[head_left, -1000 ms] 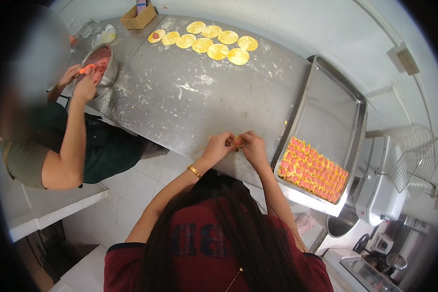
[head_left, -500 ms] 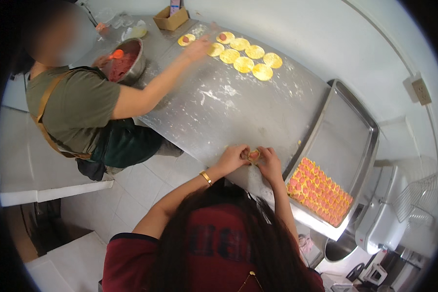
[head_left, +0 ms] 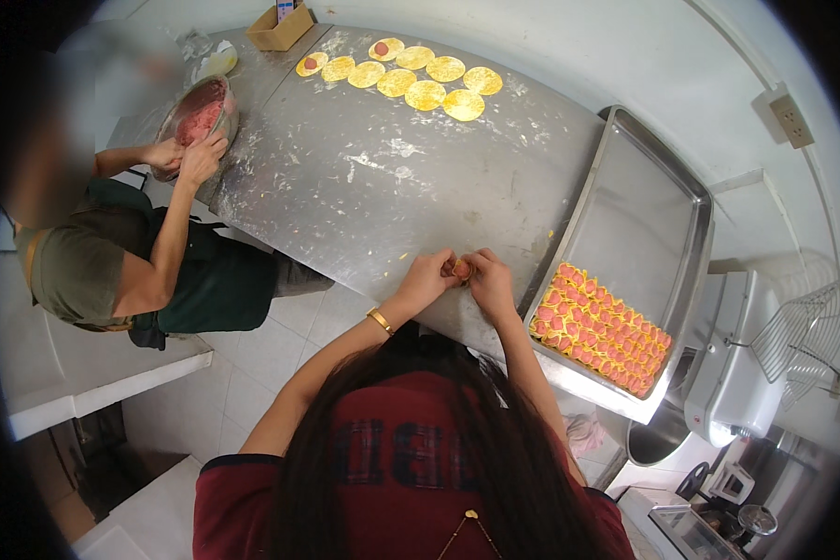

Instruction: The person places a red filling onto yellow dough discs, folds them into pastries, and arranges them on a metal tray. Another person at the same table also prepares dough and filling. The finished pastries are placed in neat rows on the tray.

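Near the table's front edge, my left hand [head_left: 429, 280] and my right hand [head_left: 490, 283] meet with fingers closed round one small dumpling [head_left: 462, 269]. Its thin yellow wrapper is pinched up around a pink meat filling that shows at the top. To the right of my hands, the metal tray [head_left: 616, 205] holds tight rows of open-topped dumplings [head_left: 602, 327] at its near end. At the back of the table lie round yellow wrappers [head_left: 426, 95] in two rows, and two at the left end carry a ball of meat [head_left: 382, 49].
A co-worker [head_left: 75, 271] stands on the left, both hands on a metal bowl [head_left: 229, 117] of pink minced meat. A cardboard box [head_left: 280, 30] sits at the back left. The metal table [head_left: 364, 187] is dusted with flour. Beyond the tray stand a white machine [head_left: 733, 364] and wire racks [head_left: 793, 317].
The co-worker's hand has drawn back from the wrappers to the bowl, where both hands now are. My hands still hold the dumpling. The whole view has shifted slightly.
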`<state>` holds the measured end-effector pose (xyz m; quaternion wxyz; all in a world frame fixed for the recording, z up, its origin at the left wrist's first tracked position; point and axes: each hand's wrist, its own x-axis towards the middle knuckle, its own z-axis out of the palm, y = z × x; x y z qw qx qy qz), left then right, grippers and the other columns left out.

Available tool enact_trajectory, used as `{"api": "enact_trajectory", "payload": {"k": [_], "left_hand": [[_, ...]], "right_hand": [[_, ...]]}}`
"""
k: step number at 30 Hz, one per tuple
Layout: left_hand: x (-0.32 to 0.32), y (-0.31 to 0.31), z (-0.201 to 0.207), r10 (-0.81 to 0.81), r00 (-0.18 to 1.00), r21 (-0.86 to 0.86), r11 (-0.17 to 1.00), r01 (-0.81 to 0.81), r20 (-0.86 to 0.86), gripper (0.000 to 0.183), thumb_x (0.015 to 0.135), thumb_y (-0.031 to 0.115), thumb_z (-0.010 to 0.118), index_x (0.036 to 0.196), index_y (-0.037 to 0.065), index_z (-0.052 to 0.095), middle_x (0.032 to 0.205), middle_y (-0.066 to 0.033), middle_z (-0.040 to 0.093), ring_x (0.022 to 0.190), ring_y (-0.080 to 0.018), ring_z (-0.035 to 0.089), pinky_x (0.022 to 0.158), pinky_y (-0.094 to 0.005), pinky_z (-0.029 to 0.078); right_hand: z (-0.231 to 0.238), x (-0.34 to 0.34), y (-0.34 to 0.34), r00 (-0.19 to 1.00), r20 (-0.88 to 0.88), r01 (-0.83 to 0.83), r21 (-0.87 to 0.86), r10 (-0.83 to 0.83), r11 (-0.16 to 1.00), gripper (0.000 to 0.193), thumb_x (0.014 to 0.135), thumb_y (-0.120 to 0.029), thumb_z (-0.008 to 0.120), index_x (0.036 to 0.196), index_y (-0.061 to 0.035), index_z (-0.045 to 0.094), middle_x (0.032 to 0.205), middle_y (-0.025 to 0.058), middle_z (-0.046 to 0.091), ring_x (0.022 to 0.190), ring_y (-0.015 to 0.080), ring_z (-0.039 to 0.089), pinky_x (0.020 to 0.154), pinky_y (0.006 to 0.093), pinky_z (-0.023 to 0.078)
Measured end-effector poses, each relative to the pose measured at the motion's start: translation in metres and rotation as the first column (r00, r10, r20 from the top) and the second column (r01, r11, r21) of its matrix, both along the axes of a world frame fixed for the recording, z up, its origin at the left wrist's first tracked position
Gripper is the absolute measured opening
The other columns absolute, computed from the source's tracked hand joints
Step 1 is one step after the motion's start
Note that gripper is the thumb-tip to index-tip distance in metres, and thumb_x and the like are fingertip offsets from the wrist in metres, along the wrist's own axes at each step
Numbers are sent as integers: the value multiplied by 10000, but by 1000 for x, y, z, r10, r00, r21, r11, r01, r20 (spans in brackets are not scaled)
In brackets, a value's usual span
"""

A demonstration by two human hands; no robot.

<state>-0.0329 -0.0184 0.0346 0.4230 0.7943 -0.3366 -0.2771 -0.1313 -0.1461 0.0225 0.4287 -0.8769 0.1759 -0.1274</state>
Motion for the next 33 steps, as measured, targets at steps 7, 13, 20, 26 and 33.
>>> {"api": "enact_trajectory", "payload": {"k": [7,13,20,26,33], "left_hand": [[3,3,-3,-6,1000,-81,997,4,-21,256,718,58,728,915,0,576,766,-127,658,713,-230,658,654,-324,517],[5,0,-2,-69,998,24,997,69,-13,262,727,45,716,947,1,580,772,-133,660,750,-232,666,663,-317,518],[5,-3,-1,-1,994,-115,993,13,106,251,728,44,710,953,10,604,863,-135,658,792,-267,649,709,-346,523],[8,-3,-2,-53,998,-51,997,54,21,290,737,32,712,1003,-3,603,931,-133,669,834,-246,668,739,-321,537],[7,-4,12,-42,996,-86,996,36,-75,298,756,15,695,1034,9,588,910,-107,676,818,-186,668,730,-291,529]], "right_hand": [[5,-8,1,997,-29,63,-53,-65,997,341,674,69,588,996,-28,644,918,134,609,839,324,614,726,360,493],[1,-3,-1,999,35,9,5,-9,1000,421,662,60,607,1068,-50,624,984,135,593,857,336,608,739,368,496],[5,-5,3,995,-56,84,-12,-84,996,356,683,47,593,1024,-45,636,947,140,591,846,349,602,740,405,494],[-3,0,7,994,50,100,-22,-99,995,292,718,9,583,993,-69,642,925,142,592,847,354,597,726,421,492],[2,0,-2,998,-38,42,51,-40,998,263,738,-9,596,990,-69,641,929,127,601,871,321,610,730,392,507]]}}
